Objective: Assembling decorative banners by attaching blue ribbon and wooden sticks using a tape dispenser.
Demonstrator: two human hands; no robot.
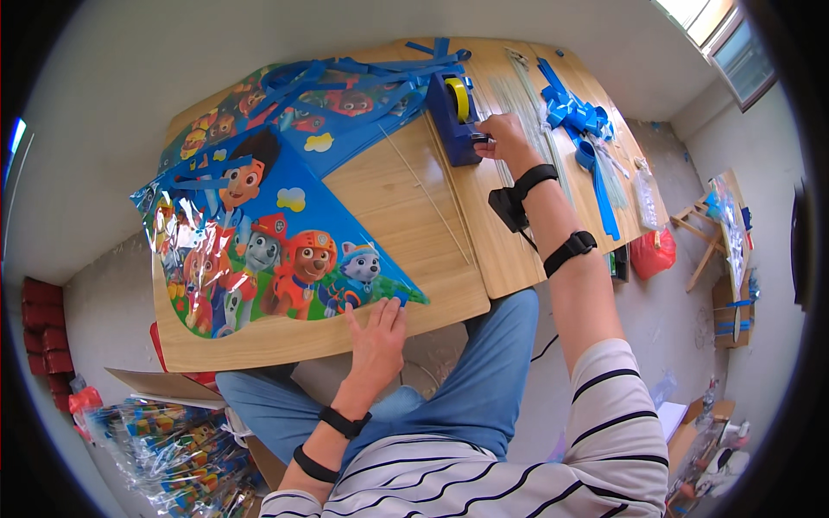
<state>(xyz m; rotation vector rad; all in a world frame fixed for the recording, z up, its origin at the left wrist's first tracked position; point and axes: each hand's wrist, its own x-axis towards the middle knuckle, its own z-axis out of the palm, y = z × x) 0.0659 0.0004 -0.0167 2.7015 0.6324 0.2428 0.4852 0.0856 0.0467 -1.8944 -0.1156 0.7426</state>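
A blue plastic kite sheet (321, 226), printed with cartoon puppies and a child, lies on the wooden table (393, 226). My left hand (377, 335) rests at the kite's near right edge, fingers stretched out, the tips touching the sheet by a small blue patch. At the far middle, my right hand (505, 140) reaches to the near end of a dark blue tape dispenser (446, 129) with a yellow core. Its fingers are pinched together by the cutting end; whatever lies between them is too small to make out.
Another printed sheet (352, 102) with blue ribbons (298, 79) lies at the back left. A thin white rod (414, 180) crosses the table middle. Right of the dispenser are clear rods (518, 91) and a blue ribbon bunch (577, 112). Bagged printed sheets (177, 453) stand lower left.
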